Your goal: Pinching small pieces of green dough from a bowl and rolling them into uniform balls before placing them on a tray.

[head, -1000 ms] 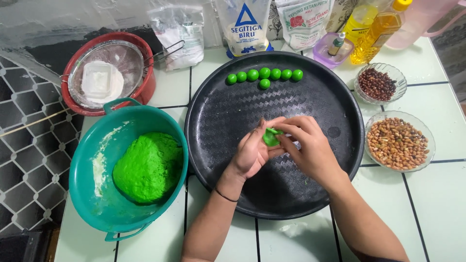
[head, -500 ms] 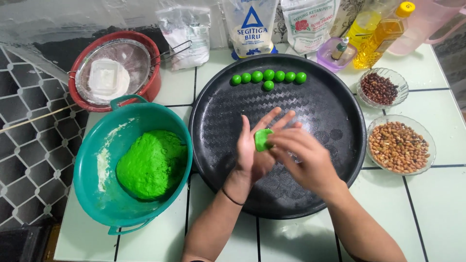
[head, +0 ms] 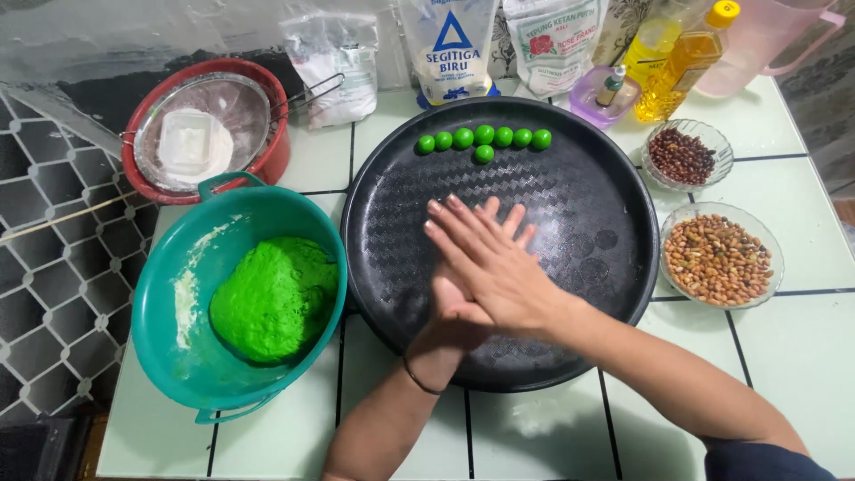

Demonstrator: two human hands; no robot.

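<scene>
Right hand (head: 494, 267) lies flat, palm down, pressed on top of the left hand (head: 459, 312) over the black round tray (head: 579, 223); fingers straight, close together. Whatever is between the palms is hidden, can't tell. Seven small green dough balls (head: 485, 140) sit at the tray's far edge. Green dough lump (head: 272, 298) in teal bowl (head: 178, 356) to the left. Peanut dish (head: 720, 256) to the right.

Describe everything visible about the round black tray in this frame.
The black tray is large, round and shallow with a raised rim and a zigzag-embossed, slightly glossy base, probably metal. It lies flat on the white tiled counter, its left rim meeting the teal bowl. Seven small green dough balls sit near its far edge. The left hand and right hand are pressed together above its middle.
</scene>
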